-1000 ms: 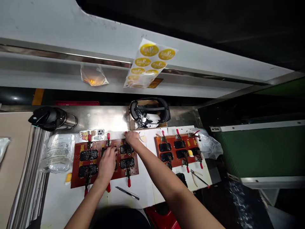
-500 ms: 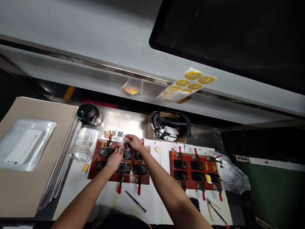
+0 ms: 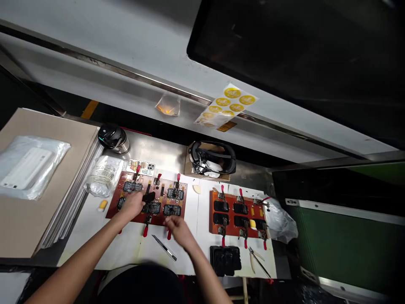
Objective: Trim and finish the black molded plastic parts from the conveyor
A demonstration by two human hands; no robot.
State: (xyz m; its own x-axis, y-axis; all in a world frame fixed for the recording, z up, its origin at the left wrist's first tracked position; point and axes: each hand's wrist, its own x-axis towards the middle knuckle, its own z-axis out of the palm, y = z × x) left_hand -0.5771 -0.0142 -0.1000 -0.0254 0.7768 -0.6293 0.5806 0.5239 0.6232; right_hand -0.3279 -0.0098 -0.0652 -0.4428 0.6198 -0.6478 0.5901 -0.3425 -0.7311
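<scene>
Gently: your left hand [image 3: 133, 204], grip unclear, touches a light, stiff-looking black plastic piece [image 3: 148, 196] on the red clamping jig [image 3: 181, 202], well apart from your right hand [image 3: 180, 231]; take it by its edges.

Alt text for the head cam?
The left hand is over a dark red clamp board, at a loose black piece; the blurred right hand is at the board's near edge. An orange clamp board lies to the right.

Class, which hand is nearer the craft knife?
Right. The right hand is close beside the craft knife; the left hand is farther off, over the red board.
</scene>
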